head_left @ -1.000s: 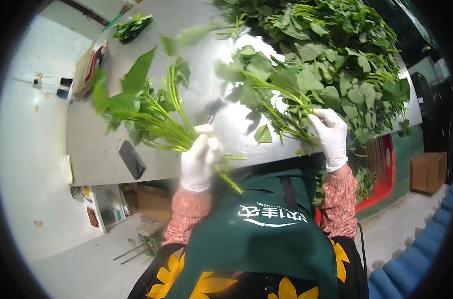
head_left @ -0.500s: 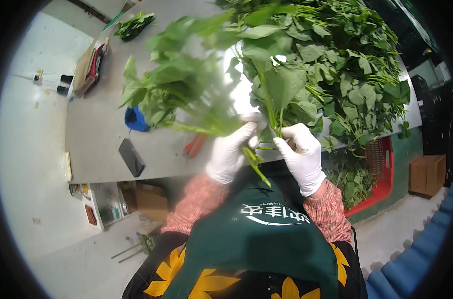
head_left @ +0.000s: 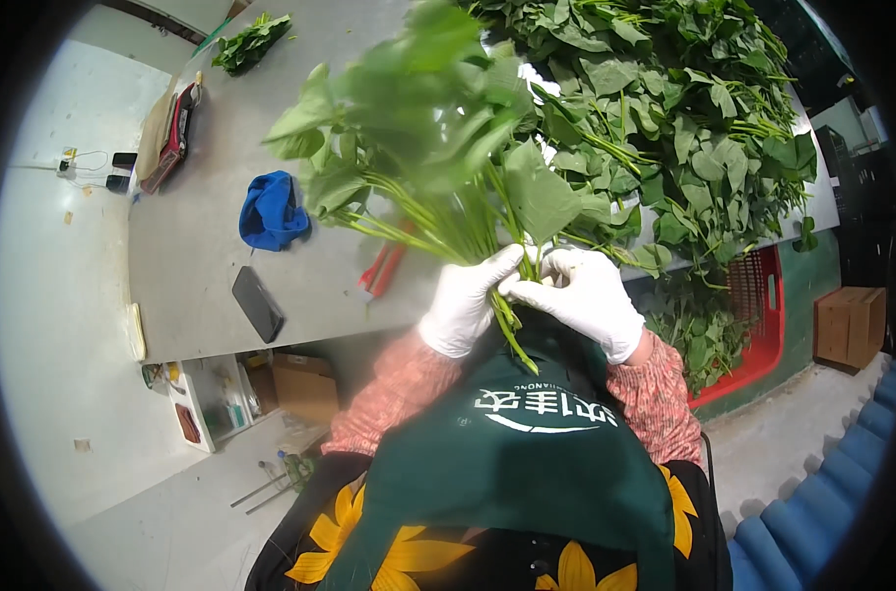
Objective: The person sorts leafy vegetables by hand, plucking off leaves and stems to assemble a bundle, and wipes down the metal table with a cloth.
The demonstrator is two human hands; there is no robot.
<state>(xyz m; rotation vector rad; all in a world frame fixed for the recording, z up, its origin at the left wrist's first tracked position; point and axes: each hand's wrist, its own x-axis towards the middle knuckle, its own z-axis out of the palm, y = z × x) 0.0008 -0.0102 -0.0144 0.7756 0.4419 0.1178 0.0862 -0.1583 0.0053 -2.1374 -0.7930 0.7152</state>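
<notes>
Hands: drawn together from well apart a second ago — the white-gloved left hand (head_left: 461,305) and white-gloved right hand (head_left: 591,303) now meet in front of the dark-green apron (head_left: 507,473).
Bunch: broad-leaved green stems (head_left: 433,148), above the table's near edge, leaves fanned upward and partly blurred, cut ends below the gloves.
Left grip: closed round the stems.
Right grip: fingers bunched narrowly against them; exactly what they pinch is hidden.
Meaning: the right hand's sprig, separate earlier, now seems joined to the bunch — gathering looks under way.
Tabletop: grey metal table (head_left: 192,246), with a crumpled blue cloth (head_left: 271,210), flat black phone-like slab (head_left: 257,303), red-handled tool (head_left: 382,268), small leafy green bundle (head_left: 252,43) and large leafy green heap (head_left: 684,128).
Room: red plastic crate (head_left: 775,305) holding greens, brown cardboard box (head_left: 848,328) at right, white wall (head_left: 64,325) at left.
</notes>
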